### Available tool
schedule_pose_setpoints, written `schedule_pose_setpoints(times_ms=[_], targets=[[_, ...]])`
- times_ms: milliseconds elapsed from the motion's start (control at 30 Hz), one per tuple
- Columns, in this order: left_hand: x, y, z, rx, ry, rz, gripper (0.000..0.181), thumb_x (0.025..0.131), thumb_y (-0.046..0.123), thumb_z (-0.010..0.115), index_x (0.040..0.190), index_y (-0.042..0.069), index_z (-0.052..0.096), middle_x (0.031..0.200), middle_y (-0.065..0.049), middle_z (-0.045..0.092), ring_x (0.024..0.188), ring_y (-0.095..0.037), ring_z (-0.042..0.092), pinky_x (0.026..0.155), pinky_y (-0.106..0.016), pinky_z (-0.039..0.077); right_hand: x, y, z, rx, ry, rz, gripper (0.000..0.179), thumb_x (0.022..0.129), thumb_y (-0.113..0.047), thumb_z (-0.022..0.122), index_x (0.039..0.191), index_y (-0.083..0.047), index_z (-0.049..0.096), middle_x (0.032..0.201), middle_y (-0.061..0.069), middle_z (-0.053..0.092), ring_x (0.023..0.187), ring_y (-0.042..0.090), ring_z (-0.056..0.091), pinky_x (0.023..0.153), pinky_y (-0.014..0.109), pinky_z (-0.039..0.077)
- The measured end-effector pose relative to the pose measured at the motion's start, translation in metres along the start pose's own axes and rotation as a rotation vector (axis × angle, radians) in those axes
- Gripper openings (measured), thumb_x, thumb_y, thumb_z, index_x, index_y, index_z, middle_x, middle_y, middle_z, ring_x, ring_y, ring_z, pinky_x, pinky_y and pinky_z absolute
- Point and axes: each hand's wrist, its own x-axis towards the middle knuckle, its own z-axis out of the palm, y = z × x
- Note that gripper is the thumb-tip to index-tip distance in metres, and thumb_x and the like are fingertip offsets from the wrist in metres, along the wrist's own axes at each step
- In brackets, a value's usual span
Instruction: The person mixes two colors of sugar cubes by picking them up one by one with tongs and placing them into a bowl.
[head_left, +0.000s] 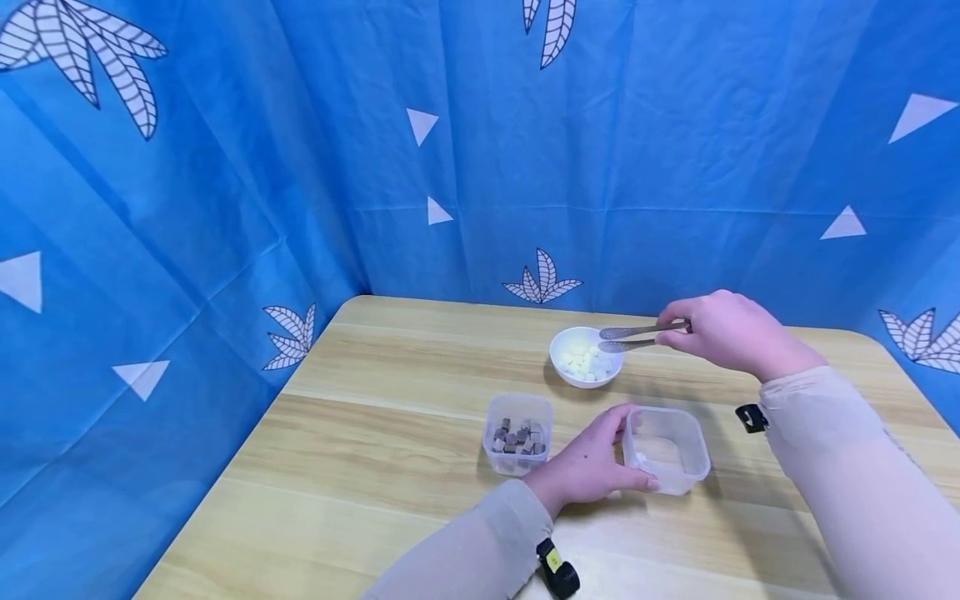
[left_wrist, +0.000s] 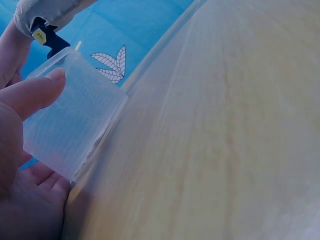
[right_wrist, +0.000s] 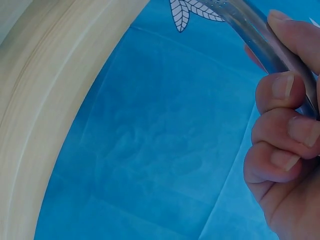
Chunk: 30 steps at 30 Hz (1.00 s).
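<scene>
Hands (head_left: pixel 726 335) with silvery tongs (head_left: pixel 617 346), translucent container (head_left: pixel 684 482)

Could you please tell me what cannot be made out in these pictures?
Right wrist view: the tips of the tongs, cut off by the top edge.
Head view: the tongs' rear end, hidden by the right hand.
Head view: the count of white pieces in the bowl, too small and crowded.
</scene>
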Motion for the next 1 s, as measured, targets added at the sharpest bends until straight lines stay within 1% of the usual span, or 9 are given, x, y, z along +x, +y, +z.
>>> schedule_pose_setpoints(times_ms=[200, 400, 467, 600, 733, 800, 867, 1000], targets=[[0.0, 0.004, 0.003, -0.008, -0.006, -0.006, 0.099, 0.076, 0.034, 0.09, 0.156, 0.025, 0.033, 0.15, 0.014, 0.042, 0.133, -0.006, 0.045, 0.114, -0.036, 0.035, -0.011, -0.001, -0.005, -0.007, 0.007, 0.032, 0.028, 0.093, -0.039, 0.072, 0.114, -0.02, 0.075, 0.092, -0.002, 0.074, 0.074, 0.013, 0.064, 0.073, 0.048, 0.056], [0.001, 0.006, 0.006, -0.042, -0.002, 0.018, 0.1, 0.075, 0.031, 0.091, 0.156, 0.026, 0.033, 0.147, 0.015, 0.045, 0.131, -0.006, 0.046, 0.114, -0.04, 0.034, -0.024, -0.003, -0.011, -0.015, -0.003, 0.07, 0.039, 0.092, -0.046, 0.071, 0.117, -0.017, 0.073, 0.077, -0.006, 0.067, 0.072, 0.014, 0.061, 0.068, 0.045, 0.055], [0.0, 0.006, 0.006, -0.047, 0.002, 0.026, 0.1, 0.075, 0.03, 0.091, 0.156, 0.027, 0.033, 0.147, 0.014, 0.045, 0.131, -0.006, 0.046, 0.114, -0.041, 0.034, -0.028, -0.004, -0.013, -0.012, -0.015, 0.076, 0.043, 0.091, -0.05, 0.071, 0.117, -0.015, 0.072, 0.076, -0.006, 0.066, 0.072, 0.015, 0.061, 0.069, 0.046, 0.055], [-0.001, 0.006, 0.005, -0.008, 0.017, 0.025, 0.104, 0.075, 0.033, 0.09, 0.158, 0.029, 0.029, 0.15, 0.011, 0.044, 0.132, -0.007, 0.046, 0.115, -0.043, 0.034, -0.035, -0.005, -0.015, 0.006, -0.026, 0.094, 0.054, 0.087, -0.059, 0.072, 0.116, -0.014, 0.07, 0.081, -0.003, 0.067, 0.075, 0.017, 0.061, 0.07, 0.047, 0.055], [-0.005, 0.006, 0.004, 0.036, 0.023, 0.013, 0.108, 0.075, 0.037, 0.09, 0.16, 0.029, 0.024, 0.155, 0.009, 0.038, 0.136, -0.009, 0.042, 0.116, -0.043, 0.032, -0.041, -0.004, -0.017, 0.044, -0.05, 0.138, 0.066, 0.081, -0.066, 0.074, 0.119, -0.013, 0.066, 0.083, -0.002, 0.062, 0.073, 0.018, 0.057, 0.064, 0.04, 0.05], [-0.006, 0.005, 0.005, 0.038, 0.023, 0.014, 0.109, 0.075, 0.037, 0.09, 0.16, 0.029, 0.023, 0.155, 0.009, 0.038, 0.136, -0.009, 0.042, 0.116, -0.041, 0.032, -0.045, -0.003, -0.017, 0.067, -0.064, 0.158, 0.064, 0.08, -0.062, 0.077, 0.12, -0.014, 0.064, 0.081, -0.001, 0.059, 0.072, 0.019, 0.054, 0.061, 0.037, 0.046], [-0.006, 0.005, 0.005, 0.027, 0.022, 0.016, 0.109, 0.075, 0.035, 0.09, 0.161, 0.028, 0.023, 0.155, 0.008, 0.038, 0.135, -0.009, 0.043, 0.115, -0.041, 0.033, -0.05, -0.001, -0.016, 0.076, -0.063, 0.166, 0.057, 0.083, -0.053, 0.079, 0.121, -0.014, 0.063, 0.08, 0.0, 0.056, 0.07, 0.019, 0.051, 0.059, 0.035, 0.043], [-0.006, 0.005, 0.005, 0.016, 0.032, 0.011, 0.114, 0.073, 0.037, 0.09, 0.162, 0.029, 0.019, 0.158, 0.007, 0.034, 0.137, -0.013, 0.041, 0.115, -0.045, 0.033, -0.06, 0.001, -0.016, 0.072, -0.006, 0.147, 0.044, 0.088, -0.04, 0.079, 0.12, -0.015, 0.063, 0.073, 0.0, 0.048, 0.063, 0.018, 0.044, 0.056, 0.034, 0.037]])
